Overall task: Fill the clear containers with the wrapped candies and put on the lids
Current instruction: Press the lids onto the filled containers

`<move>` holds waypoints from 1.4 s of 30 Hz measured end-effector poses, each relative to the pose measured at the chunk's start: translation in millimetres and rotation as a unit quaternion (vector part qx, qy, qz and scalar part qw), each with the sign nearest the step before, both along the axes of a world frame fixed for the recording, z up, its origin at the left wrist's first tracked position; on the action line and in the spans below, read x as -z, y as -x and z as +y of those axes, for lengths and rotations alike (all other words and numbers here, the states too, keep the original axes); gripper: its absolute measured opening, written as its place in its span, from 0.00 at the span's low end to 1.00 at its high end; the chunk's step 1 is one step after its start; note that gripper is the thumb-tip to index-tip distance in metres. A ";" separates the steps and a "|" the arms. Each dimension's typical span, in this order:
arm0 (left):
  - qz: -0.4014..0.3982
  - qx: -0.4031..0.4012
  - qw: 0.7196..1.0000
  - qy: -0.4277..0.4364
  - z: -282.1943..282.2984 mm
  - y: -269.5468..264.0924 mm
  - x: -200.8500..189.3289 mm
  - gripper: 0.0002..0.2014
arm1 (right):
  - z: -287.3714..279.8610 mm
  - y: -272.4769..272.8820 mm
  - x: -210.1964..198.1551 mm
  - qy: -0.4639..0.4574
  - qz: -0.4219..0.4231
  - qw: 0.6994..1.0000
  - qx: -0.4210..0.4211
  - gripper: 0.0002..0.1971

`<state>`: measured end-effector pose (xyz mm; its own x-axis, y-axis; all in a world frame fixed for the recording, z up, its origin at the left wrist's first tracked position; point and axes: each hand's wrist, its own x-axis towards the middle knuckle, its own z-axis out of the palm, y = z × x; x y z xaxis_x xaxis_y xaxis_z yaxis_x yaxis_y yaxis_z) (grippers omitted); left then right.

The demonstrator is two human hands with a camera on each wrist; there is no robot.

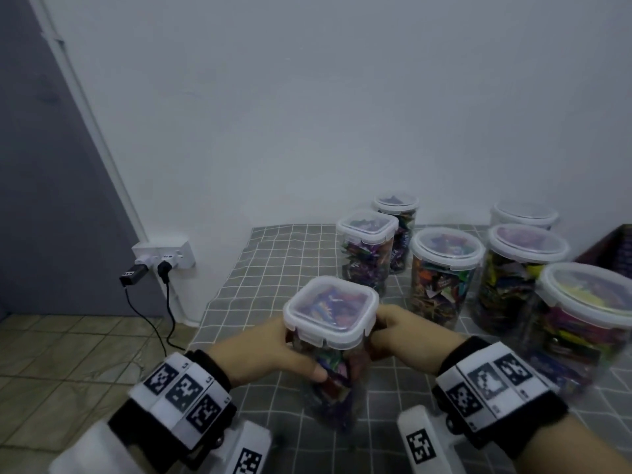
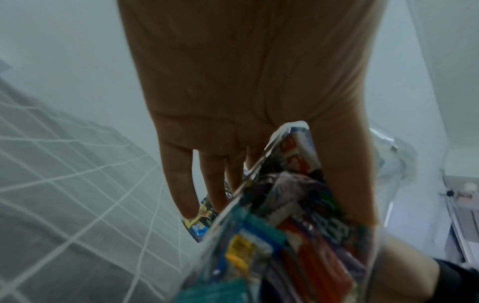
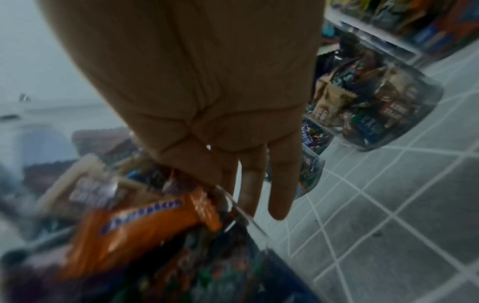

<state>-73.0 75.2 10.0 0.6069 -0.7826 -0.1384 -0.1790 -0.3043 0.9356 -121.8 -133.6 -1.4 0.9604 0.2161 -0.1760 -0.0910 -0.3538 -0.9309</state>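
Both hands, left hand [image 1: 273,350] and right hand [image 1: 400,333], curl around my square candy container [image 1: 328,340], lidded, lower centre of the head view, above the checked cloth [image 1: 260,268]. Biggest risk, I judge: slick walls slipping. Smaller: knocking the filled jars [image 1: 441,268] at right; an unlatched lid [image 1: 330,307] popping

Open grey checked cloth on the desk [image 1: 273,254] lies ahead and to the left, clear run to the white wall. To the right, a cluster of lidded clear plastic jars packed with wrapped candies [image 1: 444,271] blocks the way, standing close together, the big round one [image 1: 581,323] just beside the right wrist.
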 end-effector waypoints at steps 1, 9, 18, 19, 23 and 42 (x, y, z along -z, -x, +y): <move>-0.010 -0.006 1.000 0.015 0.5 -1.4 1.3 0.32 | 1.4 -2.5 0.8 0.020 -0.019 1.000 0.013 0.27; -0.097 -0.138 0.984 0.061 15.2 -25.2 9.2 0.32 | 14.8 -25.4 8.3 0.084 -0.180 0.952 0.231 0.24; -0.158 -0.321 0.932 0.050 28.0 -97.2 24.0 0.42 | -4.1 -81.2 21.8 0.068 -0.222 0.890 0.392 0.35; -0.167 -0.330 0.928 0.042 27.7 -104.7 25.6 0.39 | -6.4 -88.4 24.4 0.063 -0.219 0.891 0.393 0.38; -0.184 -0.341 0.921 0.030 22.4 -127.6 29.6 0.35 | -13.3 -110.1 32.4 0.022 -0.189 0.908 0.374 0.43; -0.175 -0.374 0.911 0.010 5.1 -220.6 31.7 0.37 | 14.8 -183.0 33.9 -0.003 -0.198 0.904 0.378 0.41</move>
<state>147.6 80.3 -21.7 0.9753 -0.1322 0.1768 -0.2178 -0.4467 0.8678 61.3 -118.8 -35.3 0.8210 -0.5293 0.2139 0.0366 -0.3253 -0.9449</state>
